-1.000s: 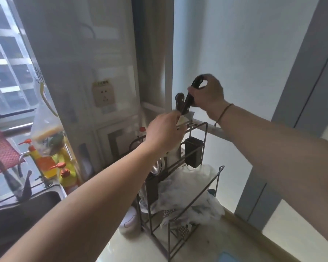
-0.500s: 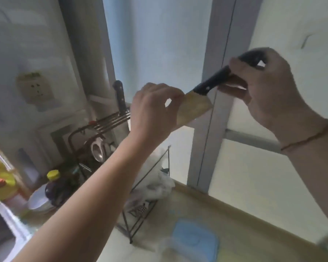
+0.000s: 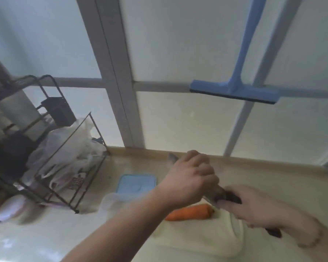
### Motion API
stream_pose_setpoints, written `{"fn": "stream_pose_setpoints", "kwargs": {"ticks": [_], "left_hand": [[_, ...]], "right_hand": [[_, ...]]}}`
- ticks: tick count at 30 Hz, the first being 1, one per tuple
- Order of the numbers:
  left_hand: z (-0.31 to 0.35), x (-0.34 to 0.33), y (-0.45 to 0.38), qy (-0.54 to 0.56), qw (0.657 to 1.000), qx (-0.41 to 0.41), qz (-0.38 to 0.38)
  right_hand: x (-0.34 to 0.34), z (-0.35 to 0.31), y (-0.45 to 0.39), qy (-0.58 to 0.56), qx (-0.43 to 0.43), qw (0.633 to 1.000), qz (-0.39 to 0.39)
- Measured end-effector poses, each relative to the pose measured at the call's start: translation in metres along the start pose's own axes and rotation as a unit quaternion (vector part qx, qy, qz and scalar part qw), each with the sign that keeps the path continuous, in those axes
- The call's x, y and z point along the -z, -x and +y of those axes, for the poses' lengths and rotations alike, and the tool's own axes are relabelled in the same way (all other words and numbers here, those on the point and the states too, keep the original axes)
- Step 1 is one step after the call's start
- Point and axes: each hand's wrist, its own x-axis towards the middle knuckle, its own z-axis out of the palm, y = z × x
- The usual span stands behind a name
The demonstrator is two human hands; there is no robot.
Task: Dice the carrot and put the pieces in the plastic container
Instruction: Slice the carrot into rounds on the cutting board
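orange carrot (image 3: 189, 212) is seen whole, lying on a pale cutting board (image 3: 206, 237) on the bench (image 3: 27, 241). a knife (image 3: 233, 198) is held above it: its dark handle is gripped by the right hand (image 3: 261, 210), fingers curled round it, while the blade is covered by the curled fingers of the left hand (image 3: 189, 180). a plastic container (image 3: 111, 202) with a blue lid (image 3: 135, 183) stands just left of the carrot. a wire rack (image 3: 51, 148) is set at the far left
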Motion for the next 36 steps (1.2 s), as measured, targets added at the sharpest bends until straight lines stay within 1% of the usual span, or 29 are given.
{"fn": "stream_pose_setpoints", "kwargs": {"ticks": [2,3,5,7,9,10,11,13,15,20,24,27,30,32,36], "left_hand": [[0.014,-0.024,0.013,0.044,0.999,-0.007,0.009],[0.018,-0.036,0.023,0.065,0.998,0.012,0.006],[0.022,-0.059,0.048,0.094,0.993,0.071,-0.025],[0.027,-0.075,0.07,0.097,0.979,0.153,-0.091],[0.029,-0.085,0.081,0.106,0.942,0.248,-0.202],[0.03,-0.09,0.085,0.105,0.92,0.277,-0.256],[0.031,-0.095,0.087,0.1,0.904,0.294,-0.295],[0.033,-0.107,0.089,0.11,0.884,0.311,-0.332],[0.035,-0.119,0.091,0.132,0.867,0.33,-0.348],[0.031,-0.142,0.092,0.092,0.874,0.293,-0.376],[0.021,-0.148,0.079,0.091,0.868,0.242,-0.425],[0.016,-0.152,0.075,0.096,0.862,0.225,-0.445],[0.019,-0.157,0.084,0.11,0.859,0.246,-0.435],[0.026,-0.164,0.091,0.118,0.858,0.268,-0.423],[0.04,-0.175,0.102,0.124,0.871,0.26,-0.397]], "right_hand": [[-0.021,0.038,0.014,-0.023,-0.014,0.998,0.049],[-0.03,0.057,0.018,-0.031,-0.021,0.997,0.073],[-0.048,0.091,0.022,-0.036,-0.044,0.99,0.129],[-0.065,0.117,0.021,-0.051,-0.077,0.98,0.179],[-0.081,0.13,0.019,-0.079,-0.109,0.967,0.216],[-0.089,0.134,0.017,-0.086,-0.124,0.961,0.23],[-0.097,0.135,0.015,-0.093,-0.142,0.956,0.239],[-0.11,0.138,0.008,-0.105,-0.175,0.948,0.244],[-0.122,0.138,0.003,-0.114,-0.197,0.943,0.243],[-0.13,0.138,-0.008,-0.123,-0.206,0.945,0.223],[-0.129,0.141,-0.015,-0.114,-0.19,0.951,0.214],[-0.126,0.144,-0.018,-0.118,-0.175,0.952,0.22],[-0.126,0.141,-0.019,-0.107,-0.167,0.958,0.209],[-0.129,0.14,-0.02,-0.105,-0.18,0.959,0.192],[-0.141,0.137,-0.019,-0.094,-0.194,0.96,0.181]]}}
